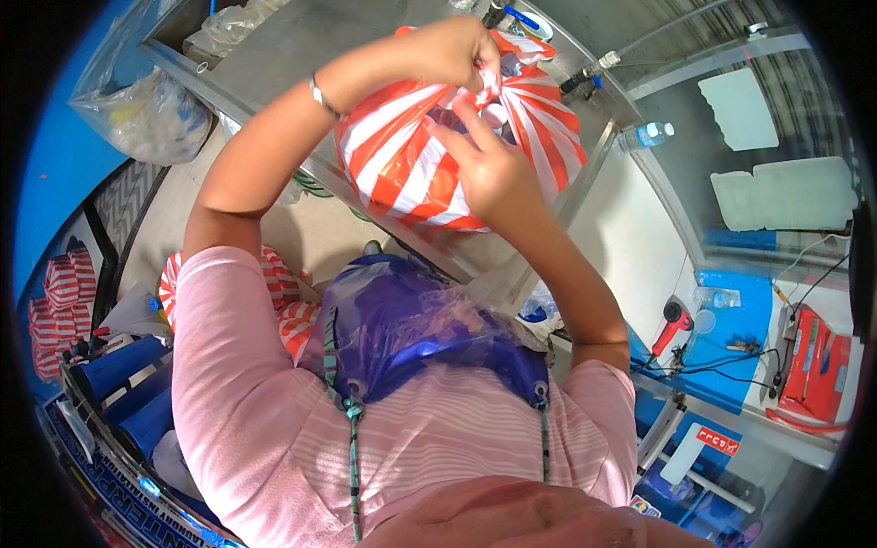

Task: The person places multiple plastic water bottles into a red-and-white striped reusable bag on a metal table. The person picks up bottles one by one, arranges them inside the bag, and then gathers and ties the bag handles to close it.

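Note:
A bulging red-and-white striped plastic bag [411, 171] sits on a stainless steel worktop [301, 51]. My left hand [455, 55] grips the gathered plastic at its top, where the bag is bunched or knotted. Just below, my right hand [497, 171] reaches up with two fingers extended to the bunched part. Whether those fingertips pinch the plastic is unclear. Through a gap beneath the bunch, some contents show, including something white and round. A loose flap of the bag stands up beyond the bunch.
A clear bag of waste [154, 116] hangs at the left. On the right are a water bottle [644, 137], a red heat gun or hair dryer [673, 325] with cables, and a red case [815, 366]. Several striped bundles [62, 308] lie far left. A purple apron [418, 329] covers my front.

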The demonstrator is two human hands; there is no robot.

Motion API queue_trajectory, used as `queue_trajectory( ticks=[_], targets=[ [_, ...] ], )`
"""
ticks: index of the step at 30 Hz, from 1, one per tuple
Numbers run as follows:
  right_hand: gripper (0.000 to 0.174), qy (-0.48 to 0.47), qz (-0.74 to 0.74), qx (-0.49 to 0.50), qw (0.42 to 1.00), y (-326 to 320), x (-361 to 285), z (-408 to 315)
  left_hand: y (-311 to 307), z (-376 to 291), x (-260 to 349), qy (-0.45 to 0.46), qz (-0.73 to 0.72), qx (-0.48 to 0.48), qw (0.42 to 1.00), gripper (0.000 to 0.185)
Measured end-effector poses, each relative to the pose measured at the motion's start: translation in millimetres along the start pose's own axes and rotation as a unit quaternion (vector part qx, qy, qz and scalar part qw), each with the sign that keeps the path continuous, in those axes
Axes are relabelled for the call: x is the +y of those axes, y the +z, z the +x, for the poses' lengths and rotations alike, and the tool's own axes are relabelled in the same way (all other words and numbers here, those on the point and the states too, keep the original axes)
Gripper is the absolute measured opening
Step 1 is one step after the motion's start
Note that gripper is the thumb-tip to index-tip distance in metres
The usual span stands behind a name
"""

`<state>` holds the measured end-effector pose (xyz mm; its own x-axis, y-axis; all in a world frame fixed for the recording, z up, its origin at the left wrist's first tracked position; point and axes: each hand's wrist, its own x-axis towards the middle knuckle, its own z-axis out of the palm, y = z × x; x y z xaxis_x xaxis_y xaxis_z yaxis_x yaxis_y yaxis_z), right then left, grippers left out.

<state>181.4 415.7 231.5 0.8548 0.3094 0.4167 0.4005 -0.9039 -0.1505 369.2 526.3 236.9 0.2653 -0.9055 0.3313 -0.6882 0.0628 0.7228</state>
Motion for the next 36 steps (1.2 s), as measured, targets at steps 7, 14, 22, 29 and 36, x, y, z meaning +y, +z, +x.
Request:
queue_trajectory(
  ticks=[7, 14, 22, 29, 36],
  targets=[
    [0.024, 0.217, 0.143, 0.030, 0.965, -16.0, 84.8, 59.9, 31.3, -26.1, 7.9, 0.246, 0.399, 0.183, 0.864, 0.008],
    [0.015, 0.197, 0.485, 0.061, 0.850, 31.1, 129.7, 70.4, 32.5, -36.9, 15.3, 0.182, 0.317, 0.201, 0.909, 0.017],
    [0.017, 0.107, 0.097, 0.140, 0.980, 2.5, 122.2, 54.6, 23.7, -66.9, 45.6, 0.194, 0.312, 0.194, 0.910, 0.029],
    [0.026, 0.151, 0.073, 0.126, 0.978, 12.3, 113.8, 27.1, 34.2, -56.0, 48.6, 0.044, 0.083, 0.166, 0.982, 0.007],
    [0.019, 0.260, 0.214, 0.005, 0.942, -33.1, 84.9, 1.0, 42.5, -3.2, 29.4, -0.130, -0.110, 0.140, 0.975, 0.029]
  ],
)
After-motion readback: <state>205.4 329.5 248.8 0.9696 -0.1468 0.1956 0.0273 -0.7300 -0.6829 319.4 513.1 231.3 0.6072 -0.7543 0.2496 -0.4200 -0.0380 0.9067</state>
